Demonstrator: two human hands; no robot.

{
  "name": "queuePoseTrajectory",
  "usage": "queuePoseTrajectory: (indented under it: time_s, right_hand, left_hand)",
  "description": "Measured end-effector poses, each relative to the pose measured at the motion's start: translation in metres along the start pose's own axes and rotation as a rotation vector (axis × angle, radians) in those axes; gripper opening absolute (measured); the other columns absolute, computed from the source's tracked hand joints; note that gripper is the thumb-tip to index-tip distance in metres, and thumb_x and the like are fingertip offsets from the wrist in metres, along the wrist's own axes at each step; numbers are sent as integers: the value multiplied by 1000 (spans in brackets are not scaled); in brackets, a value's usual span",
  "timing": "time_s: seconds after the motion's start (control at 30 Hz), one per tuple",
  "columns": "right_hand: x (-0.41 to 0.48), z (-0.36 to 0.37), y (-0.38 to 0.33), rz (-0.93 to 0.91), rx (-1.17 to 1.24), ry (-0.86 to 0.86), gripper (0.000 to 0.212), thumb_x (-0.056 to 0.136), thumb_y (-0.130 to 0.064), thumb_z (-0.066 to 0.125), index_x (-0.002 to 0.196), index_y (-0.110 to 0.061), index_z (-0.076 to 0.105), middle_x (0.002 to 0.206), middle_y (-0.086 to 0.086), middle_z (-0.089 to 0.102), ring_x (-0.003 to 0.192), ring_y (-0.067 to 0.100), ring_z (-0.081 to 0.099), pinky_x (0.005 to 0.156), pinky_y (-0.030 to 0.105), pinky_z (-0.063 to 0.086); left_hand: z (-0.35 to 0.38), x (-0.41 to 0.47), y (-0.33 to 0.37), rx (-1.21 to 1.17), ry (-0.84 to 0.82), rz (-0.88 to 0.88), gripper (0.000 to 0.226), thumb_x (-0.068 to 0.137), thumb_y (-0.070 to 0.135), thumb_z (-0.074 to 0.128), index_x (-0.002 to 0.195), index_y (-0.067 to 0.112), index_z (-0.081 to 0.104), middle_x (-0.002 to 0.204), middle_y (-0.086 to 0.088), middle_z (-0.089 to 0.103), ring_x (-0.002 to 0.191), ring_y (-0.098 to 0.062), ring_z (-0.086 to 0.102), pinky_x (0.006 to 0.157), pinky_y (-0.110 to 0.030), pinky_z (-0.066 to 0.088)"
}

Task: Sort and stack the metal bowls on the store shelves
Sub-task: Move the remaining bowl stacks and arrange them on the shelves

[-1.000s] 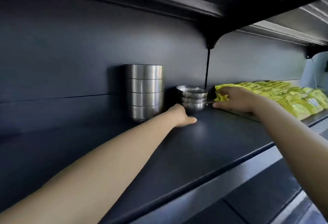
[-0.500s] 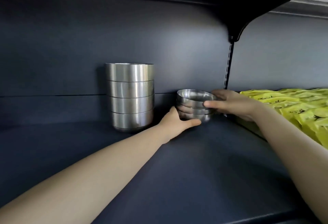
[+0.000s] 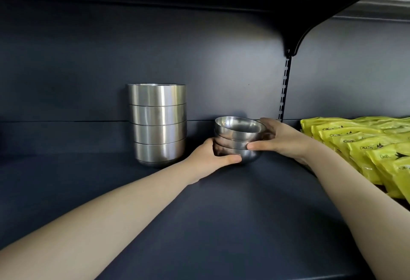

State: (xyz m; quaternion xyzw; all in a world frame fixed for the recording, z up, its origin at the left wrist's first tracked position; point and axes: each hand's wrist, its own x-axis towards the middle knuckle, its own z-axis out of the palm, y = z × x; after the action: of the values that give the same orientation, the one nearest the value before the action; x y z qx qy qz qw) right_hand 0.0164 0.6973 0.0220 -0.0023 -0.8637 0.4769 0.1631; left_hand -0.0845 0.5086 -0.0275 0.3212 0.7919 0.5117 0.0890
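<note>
Both hands clasp the small bowl stack (image 3: 238, 139) at the shelf (image 3: 221, 213) back: left hand (image 3: 213, 156) low, right hand (image 3: 280, 138) higher. Lift evenly (the top bowl sits tilted) and keep clear of the tall bowl stack (image 3: 158, 124) beside it.

The tall stack of bowls (image 3: 158, 124) has four plain, shiny steel bowls with straight sides, nested upright with their rims up. It stands on the dark shelf (image 3: 221, 213), close to the back wall. Just to its right, apart from it, is the small stack of bowls (image 3: 238, 139): three smaller, rounder steel bowls, nested, the top one tipped slightly so its inside shows. The left hand (image 3: 213, 157) grips the bottom bowl and the right hand (image 3: 281, 139) holds the other side. Whether this stack touches the shelf cannot be told.
</note>
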Motion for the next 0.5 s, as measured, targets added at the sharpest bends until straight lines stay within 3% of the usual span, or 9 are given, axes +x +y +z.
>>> queuePoseTrajectory:
  time_s: [0.1, 0.5]
  right_hand:
    - [-3, 0, -2, -4, 31, 0, 55, 70, -11, 85, 119, -22, 62, 114, -4, 72, 106, 10, 67, 102, 35, 48]
    - [-5, 1, -7, -25, 60, 4, 41, 71, -6, 82, 102, -25, 64, 108, -2, 73, 101, 10, 68, 89, 22, 51]
  left_hand:
    - [-1, 0, -2, -3, -13, 6, 70, 71, 43, 82, 129, 23, 48, 116, 14, 62, 110, -2, 57, 91, -19, 44]
    - [-4, -6, 0, -41, -63, 40, 58, 77, 35, 80, 125, 25, 50, 114, 13, 64, 104, 3, 58, 81, -12, 44]
